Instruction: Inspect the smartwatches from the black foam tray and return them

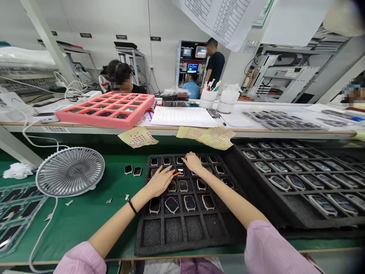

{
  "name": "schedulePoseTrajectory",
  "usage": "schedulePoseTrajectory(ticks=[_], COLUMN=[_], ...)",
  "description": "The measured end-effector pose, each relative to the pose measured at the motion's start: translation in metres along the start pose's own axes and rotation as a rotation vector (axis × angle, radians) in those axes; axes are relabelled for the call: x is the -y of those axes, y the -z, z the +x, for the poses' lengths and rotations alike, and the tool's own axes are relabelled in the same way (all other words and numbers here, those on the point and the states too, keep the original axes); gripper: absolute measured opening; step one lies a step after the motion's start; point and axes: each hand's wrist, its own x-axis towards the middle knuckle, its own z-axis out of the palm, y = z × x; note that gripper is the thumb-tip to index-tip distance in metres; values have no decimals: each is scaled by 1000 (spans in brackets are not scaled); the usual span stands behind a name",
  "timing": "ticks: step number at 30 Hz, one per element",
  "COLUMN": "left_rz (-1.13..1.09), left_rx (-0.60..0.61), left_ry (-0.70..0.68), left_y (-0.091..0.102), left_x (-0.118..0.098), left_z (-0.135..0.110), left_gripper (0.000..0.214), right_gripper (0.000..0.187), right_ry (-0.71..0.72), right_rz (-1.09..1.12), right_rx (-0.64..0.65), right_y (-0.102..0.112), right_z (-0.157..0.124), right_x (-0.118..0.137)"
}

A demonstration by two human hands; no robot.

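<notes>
Pink sleeve (273,243), lit watch (180,170) (between both hands (160,183))

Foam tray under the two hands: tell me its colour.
The foam tray is black to very dark grey, shown best in the head view.

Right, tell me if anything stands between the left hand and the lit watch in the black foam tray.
Only a slim orange stick, which juts from the left hand to the lit watch. Nothing else visible stands between; the right hand is farther back and to the right.
</notes>
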Motion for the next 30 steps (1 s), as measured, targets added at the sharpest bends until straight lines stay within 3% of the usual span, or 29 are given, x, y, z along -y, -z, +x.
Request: schedulePoseTrajectory(ticks=[5,10,13,16,18,20,22,30], left_rz=[-111,-390,-734,-1060,-1167,-1223,-1259,-1279], left_rx=[-146,-284,-294,-223,-203,-212,-219,-223], left_ry=[148,372,480,510,523,540,553,611], left_y=[12,29,33,31,30,30,31,40], left_x=[-4,-9,-15,-24,-30,-35,-40,-46], left_z=[-22,-54,-65,-63,-56,-50,-46,-51], left_gripper=[44,38,37,41,46,50,52,52], right_gripper=[15,20,25,39,41,35,30,30], right_ry=[-63,-57,-7,51,66,-11,-89,-86], right_rz=[132,456,720,966,1136,1459,1630,1634], right_rx=[7,17,48,148,219,319,358,390], right_y=[-17,-16,-11,-6,-1,6,13,16], right_z=[17,18,2,-26,-44,-58,-65,-69], right_x=[12,12,26,56,79,99,112,117])
